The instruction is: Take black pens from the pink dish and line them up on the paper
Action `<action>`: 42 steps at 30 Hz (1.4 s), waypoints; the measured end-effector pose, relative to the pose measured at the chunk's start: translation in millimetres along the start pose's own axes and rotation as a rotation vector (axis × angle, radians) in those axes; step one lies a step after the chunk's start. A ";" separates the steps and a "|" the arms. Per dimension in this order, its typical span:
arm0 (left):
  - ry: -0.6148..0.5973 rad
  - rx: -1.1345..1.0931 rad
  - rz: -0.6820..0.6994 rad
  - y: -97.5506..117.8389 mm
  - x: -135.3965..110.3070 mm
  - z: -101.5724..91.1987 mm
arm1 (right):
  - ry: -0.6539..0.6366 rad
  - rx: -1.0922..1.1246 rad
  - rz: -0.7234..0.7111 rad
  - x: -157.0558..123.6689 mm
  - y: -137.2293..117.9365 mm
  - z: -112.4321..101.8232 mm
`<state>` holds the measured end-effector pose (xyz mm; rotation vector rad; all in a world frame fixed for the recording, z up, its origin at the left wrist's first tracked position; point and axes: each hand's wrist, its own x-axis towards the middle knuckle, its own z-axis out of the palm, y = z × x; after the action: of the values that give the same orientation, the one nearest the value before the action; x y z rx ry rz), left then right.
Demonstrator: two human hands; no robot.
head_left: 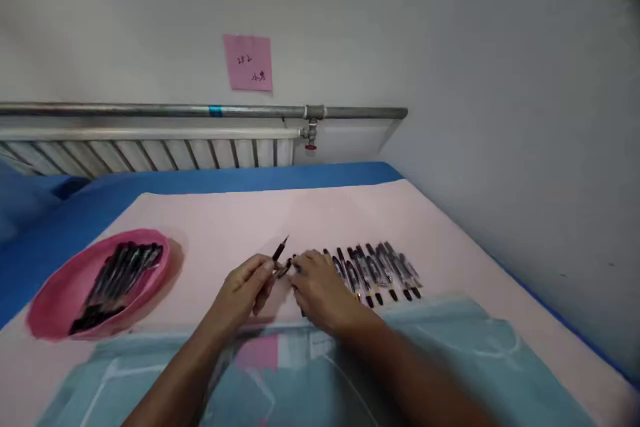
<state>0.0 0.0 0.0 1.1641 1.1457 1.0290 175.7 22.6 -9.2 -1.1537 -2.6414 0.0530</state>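
Observation:
My left hand [249, 283] is closed round a dark pen [280, 250], its pointed tip angled up and to the right. Just beside it, my right hand [320, 283] reaches over the left end of a row of pen parts [375, 267], fingers curled down. A small dark piece shows by its fingertips, but whatever lies under them is hidden. The row holds several clear-and-dark pen barrels laid side by side, with short dark caps [393, 295] along the near edge.
A pink oval basin [47, 300] on the left holds several dark pens [120, 277]. Pale pink cloth [215, 220] covers the surface, and blue-green fabric [450, 347] lies along the near side. Behind are a radiator [175, 135] and a metal pipe [125, 109]; a wall rises on the right.

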 end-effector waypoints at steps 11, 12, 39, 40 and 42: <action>0.001 0.038 0.017 1.8 -1.0 1.4 | 0.002 0.004 -0.096 7.3 -7.3 9.5; -0.003 0.046 0.019 1.4 -0.9 1.2 | -0.004 -0.001 -0.120 7.7 -8.1 10.1; -0.203 0.427 0.068 9.4 -2.6 -1.7 | 0.353 1.397 0.393 6.1 14.8 -30.4; -0.204 0.430 0.067 9.7 -2.8 -1.6 | 0.352 1.394 0.393 5.9 14.7 -31.5; -0.207 0.433 0.059 9.9 -2.9 -1.5 | 0.348 1.388 0.392 5.4 15.0 -33.2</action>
<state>-2.1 -1.5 10.1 1.6135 1.2053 0.6981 191.1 34.5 22.1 -0.9147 -1.3794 1.3323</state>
